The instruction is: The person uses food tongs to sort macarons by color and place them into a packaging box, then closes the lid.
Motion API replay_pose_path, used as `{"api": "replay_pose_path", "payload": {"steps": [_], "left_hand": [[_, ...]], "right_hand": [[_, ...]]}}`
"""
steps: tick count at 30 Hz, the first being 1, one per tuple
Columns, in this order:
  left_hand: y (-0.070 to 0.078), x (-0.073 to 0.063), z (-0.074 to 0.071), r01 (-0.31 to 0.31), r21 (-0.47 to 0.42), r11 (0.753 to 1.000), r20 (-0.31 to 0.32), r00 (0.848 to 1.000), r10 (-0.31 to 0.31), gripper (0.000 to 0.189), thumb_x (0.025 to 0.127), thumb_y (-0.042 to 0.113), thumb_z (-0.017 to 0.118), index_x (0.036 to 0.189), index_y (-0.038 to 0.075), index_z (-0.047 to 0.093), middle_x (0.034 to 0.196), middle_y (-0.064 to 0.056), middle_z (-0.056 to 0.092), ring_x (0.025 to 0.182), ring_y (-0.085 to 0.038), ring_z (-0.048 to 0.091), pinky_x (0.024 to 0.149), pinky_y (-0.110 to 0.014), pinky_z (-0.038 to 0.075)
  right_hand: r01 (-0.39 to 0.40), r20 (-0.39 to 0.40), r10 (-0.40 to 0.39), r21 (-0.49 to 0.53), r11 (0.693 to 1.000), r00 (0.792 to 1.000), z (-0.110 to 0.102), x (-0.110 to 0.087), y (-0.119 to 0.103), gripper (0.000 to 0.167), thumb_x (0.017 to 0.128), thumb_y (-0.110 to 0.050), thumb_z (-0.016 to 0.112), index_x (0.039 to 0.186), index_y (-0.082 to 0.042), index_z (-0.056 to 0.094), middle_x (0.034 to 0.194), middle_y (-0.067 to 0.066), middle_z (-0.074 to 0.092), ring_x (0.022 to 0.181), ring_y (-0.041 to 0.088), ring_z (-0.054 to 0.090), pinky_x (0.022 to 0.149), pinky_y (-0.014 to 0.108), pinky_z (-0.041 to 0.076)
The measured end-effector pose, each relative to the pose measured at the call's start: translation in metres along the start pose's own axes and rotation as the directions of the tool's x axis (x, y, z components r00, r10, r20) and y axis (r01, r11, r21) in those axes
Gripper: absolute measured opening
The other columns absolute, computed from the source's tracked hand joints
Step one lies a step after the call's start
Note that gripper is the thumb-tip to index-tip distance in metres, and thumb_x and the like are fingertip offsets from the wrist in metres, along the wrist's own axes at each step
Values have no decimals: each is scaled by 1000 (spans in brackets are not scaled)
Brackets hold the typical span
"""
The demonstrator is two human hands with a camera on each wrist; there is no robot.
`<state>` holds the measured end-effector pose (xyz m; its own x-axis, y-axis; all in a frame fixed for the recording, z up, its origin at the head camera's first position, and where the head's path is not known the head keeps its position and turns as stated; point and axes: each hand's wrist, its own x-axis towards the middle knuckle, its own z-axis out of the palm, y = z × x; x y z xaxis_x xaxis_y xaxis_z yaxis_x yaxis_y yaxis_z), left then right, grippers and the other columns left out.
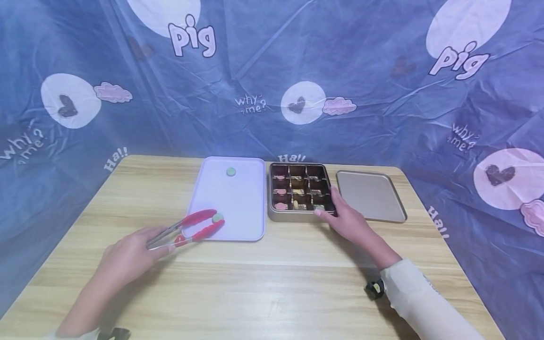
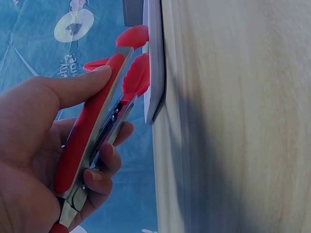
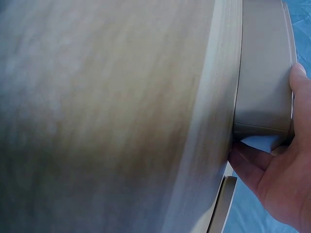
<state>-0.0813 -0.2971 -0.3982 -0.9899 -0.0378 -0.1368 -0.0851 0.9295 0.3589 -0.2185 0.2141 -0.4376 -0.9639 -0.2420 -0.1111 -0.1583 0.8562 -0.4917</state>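
Note:
My left hand (image 1: 129,255) grips a pair of tongs (image 2: 90,124) with red handles and red scalloped tips. Over the front of the white tray (image 1: 229,203), the spread tips lie on either side of a small green round piece (image 1: 217,218). Another green round piece (image 1: 231,172) sits near the tray's back edge. With thumb at the rim and fingers around the side, my right hand (image 1: 350,222) holds the front right corner of a divided tin box (image 1: 293,216). Pink pieces (image 1: 281,206) fill the left column, yellowish ones (image 1: 296,204) are in the middle, and a green one (image 1: 319,208) lies front right.
To the right of the box lies a flat metal lid (image 1: 371,196). Everything rests on a wooden table (image 1: 272,288), with the tray left of the box. A blue printed cloth (image 1: 263,61) hangs behind the table and along its sides.

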Motion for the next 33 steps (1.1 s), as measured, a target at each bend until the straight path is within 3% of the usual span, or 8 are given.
{"api": "replay_pose_path", "payload": {"steps": [6,18,33], "left_hand": [[-1,1,3,6,-3,1000,-1,1000,-6,81,88,74,57,146,17,55,140,-20,60,124,-50,56,82,-69,46],[1,5,4,2,-5,1000,-7,1000,-2,80,88,72,57,145,15,56,139,-22,60,124,-52,55,83,-71,45],[3,13,0,-41,-30,999,-27,999,40,77,90,69,58,145,16,55,140,-21,60,126,-51,54,85,-72,44]], "right_hand": [[0,3,0,-2,1000,1000,0,-1,0,100,94,-73,44,160,-25,-15,170,10,-1,148,49,23,116,65,26],[-14,-4,14,6,1000,1000,0,0,-1,99,93,-75,45,159,-31,-14,170,8,0,149,47,24,116,65,26],[-12,10,12,14,1000,1000,-1,0,0,99,93,-74,45,158,-33,-16,170,8,-1,149,47,23,117,65,24]]}}
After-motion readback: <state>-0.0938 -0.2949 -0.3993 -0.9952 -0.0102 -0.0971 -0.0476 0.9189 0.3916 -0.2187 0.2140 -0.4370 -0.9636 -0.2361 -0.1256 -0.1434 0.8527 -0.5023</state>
